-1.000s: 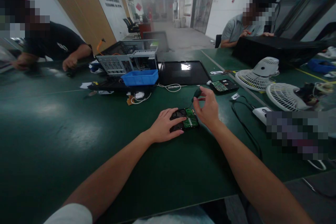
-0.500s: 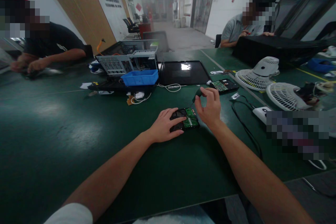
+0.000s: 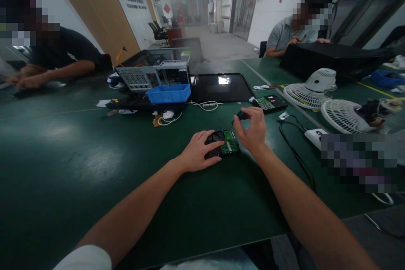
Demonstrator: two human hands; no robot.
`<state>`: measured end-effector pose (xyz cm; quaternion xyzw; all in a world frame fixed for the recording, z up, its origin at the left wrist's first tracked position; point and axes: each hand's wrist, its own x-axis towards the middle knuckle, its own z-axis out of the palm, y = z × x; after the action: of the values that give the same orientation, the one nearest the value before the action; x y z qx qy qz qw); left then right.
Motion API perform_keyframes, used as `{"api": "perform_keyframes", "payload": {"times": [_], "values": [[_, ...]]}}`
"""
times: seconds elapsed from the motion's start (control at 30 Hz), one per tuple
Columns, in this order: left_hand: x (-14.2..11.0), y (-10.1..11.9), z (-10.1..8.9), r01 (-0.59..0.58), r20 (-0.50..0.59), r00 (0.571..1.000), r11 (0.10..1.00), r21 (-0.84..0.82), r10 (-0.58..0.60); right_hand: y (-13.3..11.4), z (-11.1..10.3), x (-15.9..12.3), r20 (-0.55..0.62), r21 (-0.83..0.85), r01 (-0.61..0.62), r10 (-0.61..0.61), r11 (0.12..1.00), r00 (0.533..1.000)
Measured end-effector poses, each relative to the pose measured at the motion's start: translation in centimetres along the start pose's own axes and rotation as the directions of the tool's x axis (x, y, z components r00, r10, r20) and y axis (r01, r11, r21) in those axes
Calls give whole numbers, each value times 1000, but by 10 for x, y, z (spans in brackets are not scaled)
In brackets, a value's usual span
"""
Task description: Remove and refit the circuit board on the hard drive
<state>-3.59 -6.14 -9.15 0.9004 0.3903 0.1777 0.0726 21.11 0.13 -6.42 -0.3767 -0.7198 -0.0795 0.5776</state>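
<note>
A black hard drive (image 3: 225, 145) with a green circuit board facing up lies on the green table (image 3: 79, 164) in front of me. My left hand (image 3: 199, 152) rests on its left side, fingers curled over it and pressing it down. My right hand (image 3: 253, 130) is pinched round the dark handle of a small screwdriver (image 3: 239, 115), held upright over the drive's right far corner.
Behind the drive are a blue tray (image 3: 169, 93), an open computer case (image 3: 155, 74), a black panel (image 3: 221, 86), a second hard drive (image 3: 269, 103) and white cables. Two white fans (image 3: 316, 88) and a black cable (image 3: 294, 147) lie right. Other people sit at far left and far right.
My right hand's fingers have closed tighter round the screwdriver handle and turned it slightly. The person at far left drew a hand back leftwards. My left hand has stayed put.
</note>
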Motion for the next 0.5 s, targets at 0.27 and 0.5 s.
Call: {"api": "perform_keyframes", "payload": {"times": [0.27, 0.5], "values": [[0, 0, -1, -3, 12, 1000, 1000, 1, 3, 0, 3, -4, 58, 12, -48, 47, 999, 997], [0, 0, 0, -1, 11, 1000, 1000, -1, 1, -2, 2, -3, 45, 8, -39, 39, 999, 998]]}}
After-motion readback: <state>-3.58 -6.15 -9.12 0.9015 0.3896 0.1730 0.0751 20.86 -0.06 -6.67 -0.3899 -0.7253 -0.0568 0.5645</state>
